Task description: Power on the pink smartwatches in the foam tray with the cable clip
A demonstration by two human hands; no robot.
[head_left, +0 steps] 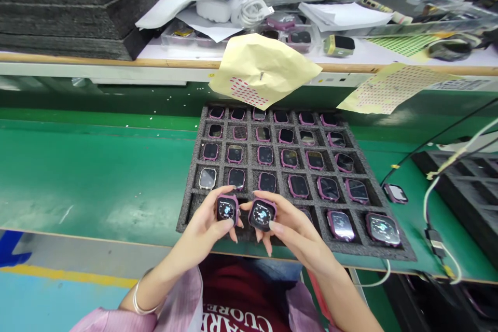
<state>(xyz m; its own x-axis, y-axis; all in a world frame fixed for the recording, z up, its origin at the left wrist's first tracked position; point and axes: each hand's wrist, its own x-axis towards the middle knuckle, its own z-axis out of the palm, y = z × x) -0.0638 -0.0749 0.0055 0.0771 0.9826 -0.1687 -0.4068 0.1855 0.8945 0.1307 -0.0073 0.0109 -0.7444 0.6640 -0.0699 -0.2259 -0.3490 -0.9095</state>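
Observation:
My left hand (206, 228) holds a purple-cased smartwatch body (226, 209) with its round lit dial facing up. Beside it, my right hand (291, 228) holds a second purple watch body (262, 214), its screen lit too. Both hands hover over the near left corner of a dark foam tray (194, 187) whose grid of pockets holds several more purple watch bodies, most with dark screens. Two at the near right, one of them (383, 229), have lit screens.
A loose watch body (396, 193) lies on the green belt right of the tray, near cables (439, 187). Another foam tray (467, 187) sits at right. Yellow sticker sheets (264, 70) hang from the shelf edge behind. A person sits across the bench.

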